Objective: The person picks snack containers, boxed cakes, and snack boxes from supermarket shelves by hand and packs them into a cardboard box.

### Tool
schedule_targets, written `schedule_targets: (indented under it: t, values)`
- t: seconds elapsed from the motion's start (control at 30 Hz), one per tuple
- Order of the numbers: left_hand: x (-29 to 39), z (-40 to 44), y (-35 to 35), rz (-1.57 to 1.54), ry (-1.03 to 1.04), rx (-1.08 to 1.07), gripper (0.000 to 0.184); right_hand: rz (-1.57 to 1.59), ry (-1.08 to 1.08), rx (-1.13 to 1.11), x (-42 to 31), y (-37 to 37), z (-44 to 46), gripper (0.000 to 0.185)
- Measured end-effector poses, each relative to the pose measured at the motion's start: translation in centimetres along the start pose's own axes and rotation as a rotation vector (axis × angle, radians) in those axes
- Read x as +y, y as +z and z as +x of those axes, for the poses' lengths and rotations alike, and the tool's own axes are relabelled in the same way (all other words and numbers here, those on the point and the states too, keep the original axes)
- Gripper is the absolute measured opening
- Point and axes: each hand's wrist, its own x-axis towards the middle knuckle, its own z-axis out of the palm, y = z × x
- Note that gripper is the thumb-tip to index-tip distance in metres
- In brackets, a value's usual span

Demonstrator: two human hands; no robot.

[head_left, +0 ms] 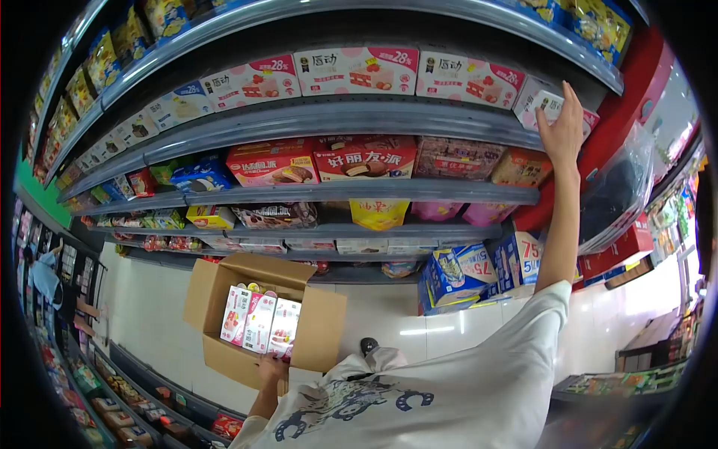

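My right hand (562, 129) is raised to the upper shelf, its fingers apart against a pink and white box (532, 103) at the row's right end. More pink and white boxes (355, 71) stand in a row to its left. Below, an open cardboard carton (212, 329) holds several pink and white boxes (259, 320) in its near part. My left hand (274, 368) is at the carton's near edge, beside those boxes; its fingers are partly hidden, and whether it grips anything cannot be made out.
Lower shelves hold red snack boxes (364, 157) and a yellow bag (378, 214). Blue cartons (456, 277) stand on the floor at the right. A red post (639, 78) borders the shelves. Another person (46, 278) is at the far left.
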Motion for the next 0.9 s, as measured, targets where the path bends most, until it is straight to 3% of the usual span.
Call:
schedule_targets:
  t: [0.1,0.13,0.23,0.47,0.67,0.77,0.87,0.9]
  values:
    - [1.4,-0.8,-0.4,-0.11,-0.035,0.037,0.028,-0.308,-0.104,-0.306,2.8,2.3,1.6,0.099]
    - [1.4,-0.9,-0.4,-0.138,-0.066,0.035,0.029,-0.259,-0.094,-0.37,4.3,3.9,1.4,0.106]
    - [0.1,-0.4,1.0,-0.221,-0.114,-0.001,0.033,-0.288,0.053,-0.618,3.2,2.7,2.5,0.1]
    - [2.6,-2.1,-0.4,-0.08,-0.078,0.114,0.029,-0.256,-0.105,-0.411,3.1,0.8,2.1,0.081]
    - [3.4,-2.3,-1.7,-0.069,-0.103,0.085,0.03,-0.279,-0.114,-0.442,2.7,-1.0,2.9,0.079]
    - [3.5,-2.4,-1.8,-0.042,-0.095,0.083,0.032,-0.179,-0.235,-0.285,4.0,-0.2,2.2,0.079]
    - [3.1,-2.5,-1.5,-0.047,-0.095,0.072,0.032,-0.149,-0.093,-0.404,4.3,-0.3,1.7,0.081]
    - [3.1,-2.5,-1.4,-0.057,-0.091,0.074,0.032,-0.166,-0.118,-0.353,4.3,-0.5,1.3,0.079]
